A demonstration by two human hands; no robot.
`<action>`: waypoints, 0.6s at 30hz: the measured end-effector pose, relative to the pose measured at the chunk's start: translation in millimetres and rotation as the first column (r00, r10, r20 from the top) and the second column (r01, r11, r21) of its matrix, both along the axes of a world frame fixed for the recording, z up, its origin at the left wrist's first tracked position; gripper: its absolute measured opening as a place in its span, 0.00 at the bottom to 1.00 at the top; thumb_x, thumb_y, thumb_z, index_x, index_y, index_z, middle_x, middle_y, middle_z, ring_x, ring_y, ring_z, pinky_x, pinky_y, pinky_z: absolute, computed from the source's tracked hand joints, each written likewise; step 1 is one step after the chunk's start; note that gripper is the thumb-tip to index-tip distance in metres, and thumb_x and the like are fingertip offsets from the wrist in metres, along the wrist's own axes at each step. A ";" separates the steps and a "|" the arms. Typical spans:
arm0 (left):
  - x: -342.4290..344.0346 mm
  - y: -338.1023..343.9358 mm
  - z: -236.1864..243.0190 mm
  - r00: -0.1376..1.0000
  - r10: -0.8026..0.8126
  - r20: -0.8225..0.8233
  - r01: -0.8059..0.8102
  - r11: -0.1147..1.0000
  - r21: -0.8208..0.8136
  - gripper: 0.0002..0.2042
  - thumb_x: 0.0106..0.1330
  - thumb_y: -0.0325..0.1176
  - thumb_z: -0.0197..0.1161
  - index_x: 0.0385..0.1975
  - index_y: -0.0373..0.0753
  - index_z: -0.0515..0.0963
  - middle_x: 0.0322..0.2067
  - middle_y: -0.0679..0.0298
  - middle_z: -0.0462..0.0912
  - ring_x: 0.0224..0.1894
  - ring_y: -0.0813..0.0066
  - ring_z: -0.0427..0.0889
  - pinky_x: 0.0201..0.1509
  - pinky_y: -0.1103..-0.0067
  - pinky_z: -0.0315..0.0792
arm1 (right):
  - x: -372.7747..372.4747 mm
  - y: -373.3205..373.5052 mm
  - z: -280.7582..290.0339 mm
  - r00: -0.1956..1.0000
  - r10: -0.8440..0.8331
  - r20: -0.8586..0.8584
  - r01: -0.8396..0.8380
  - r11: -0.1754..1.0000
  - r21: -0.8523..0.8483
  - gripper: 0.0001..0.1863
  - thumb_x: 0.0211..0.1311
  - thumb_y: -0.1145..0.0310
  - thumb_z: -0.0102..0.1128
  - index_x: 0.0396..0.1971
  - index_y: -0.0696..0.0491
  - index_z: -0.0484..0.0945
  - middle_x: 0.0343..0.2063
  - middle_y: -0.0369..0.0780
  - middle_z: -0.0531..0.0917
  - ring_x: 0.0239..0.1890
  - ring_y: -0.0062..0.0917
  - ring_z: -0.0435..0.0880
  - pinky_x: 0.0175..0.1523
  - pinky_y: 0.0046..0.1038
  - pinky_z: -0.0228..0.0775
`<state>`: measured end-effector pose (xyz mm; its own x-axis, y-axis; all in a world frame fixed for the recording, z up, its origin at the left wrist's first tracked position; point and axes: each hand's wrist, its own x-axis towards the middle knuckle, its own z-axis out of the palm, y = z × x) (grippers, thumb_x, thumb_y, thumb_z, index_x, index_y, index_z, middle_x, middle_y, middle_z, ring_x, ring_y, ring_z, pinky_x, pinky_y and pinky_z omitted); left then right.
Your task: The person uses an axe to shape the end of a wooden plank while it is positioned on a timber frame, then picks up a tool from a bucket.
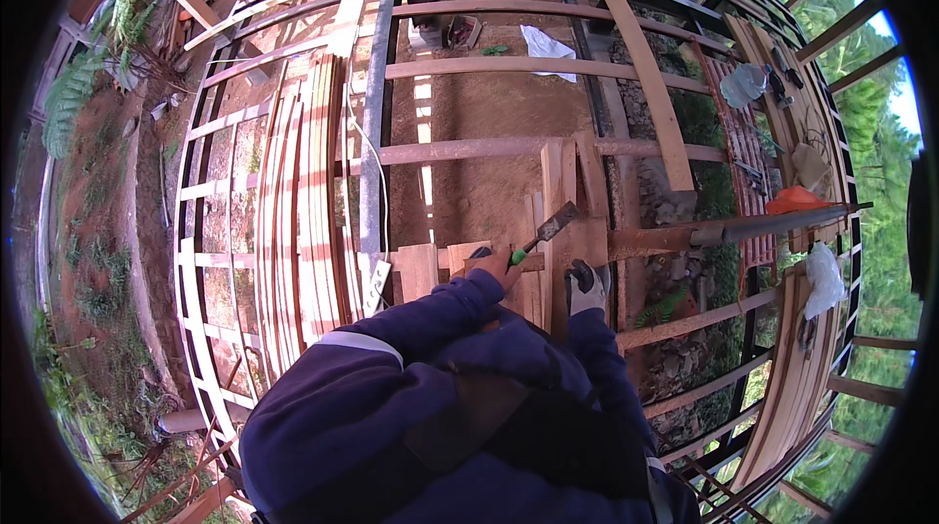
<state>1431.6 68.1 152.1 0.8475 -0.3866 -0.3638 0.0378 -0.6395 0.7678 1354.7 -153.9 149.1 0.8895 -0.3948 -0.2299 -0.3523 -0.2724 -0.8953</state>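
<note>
My left hand (497, 270), bare, is closed around the green handle of a chisel-like tool (556, 222). Its broad dark blade points away and to the right, over upright-lying boards (558, 177). A short wooden piece (533, 262) lies under that hand. Just to the right, my right hand (589, 295) wears a pale glove with dark fingers. Those fingers look curled at the right side of the boards; what they hold, if anything, I cannot make out. Both forearms are in dark blue sleeves.
A stack of long planks (318, 191) lies to the left. Dark metal beams (374, 133) and wooden cross-battens (469, 149) form an open frame above bare soil. A loose plank (641, 64) slants across it. At the right are a grey pipe (773, 225), an orange cloth (794, 200) and plastic bags (825, 279).
</note>
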 end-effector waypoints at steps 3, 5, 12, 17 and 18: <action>34.0 37.5 -10.5 1.000 0.004 -0.010 -0.003 0.988 0.152 0.19 0.62 0.45 0.49 0.34 0.31 0.70 0.31 0.40 0.77 0.36 0.43 0.77 0.42 0.59 0.69 | -31.6 -14.8 -2.4 0.941 -0.137 -0.308 -0.079 0.798 -0.598 0.36 0.42 0.60 0.67 0.56 0.48 0.65 0.52 0.48 0.70 0.55 0.43 0.66 0.61 0.40 0.57; 59.2 41.7 -15.9 1.000 -0.021 -0.003 0.021 0.973 0.231 0.20 0.63 0.46 0.48 0.34 0.31 0.71 0.31 0.40 0.78 0.36 0.43 0.77 0.41 0.58 0.70 | -48.8 -19.0 7.0 0.898 -0.142 -0.415 -0.159 0.777 -0.609 0.40 0.41 0.57 0.67 0.58 0.47 0.62 0.54 0.47 0.68 0.57 0.43 0.64 0.62 0.39 0.56; 140.2 -3.5 -34.0 0.973 -0.218 -0.077 0.230 0.944 0.238 0.21 0.64 0.49 0.49 0.36 0.33 0.72 0.30 0.42 0.78 0.36 0.43 0.77 0.41 0.59 0.70 | -69.4 -18.0 -0.8 0.736 -0.151 -0.660 -0.331 0.770 -0.546 0.47 0.41 0.53 0.67 0.63 0.47 0.54 0.59 0.48 0.61 0.61 0.43 0.58 0.64 0.38 0.53; 172.6 -37.2 -65.3 0.951 -0.305 -0.052 0.308 0.923 0.230 0.24 0.63 0.52 0.48 0.36 0.33 0.74 0.27 0.44 0.79 0.33 0.47 0.80 0.38 0.61 0.72 | -46.0 -9.4 23.4 0.673 -0.158 -0.723 -0.333 0.808 -0.486 0.50 0.40 0.47 0.66 0.64 0.46 0.52 0.61 0.48 0.59 0.64 0.44 0.54 0.66 0.39 0.48; 176.5 -43.2 -62.4 0.941 -0.334 -0.049 0.336 0.912 0.235 0.24 0.63 0.52 0.48 0.36 0.33 0.74 0.27 0.44 0.79 0.33 0.47 0.80 0.38 0.61 0.72 | -41.9 -3.0 30.5 0.677 -0.141 -0.723 -0.384 0.770 -0.509 0.51 0.38 0.44 0.65 0.64 0.46 0.52 0.61 0.48 0.57 0.65 0.44 0.51 0.67 0.41 0.43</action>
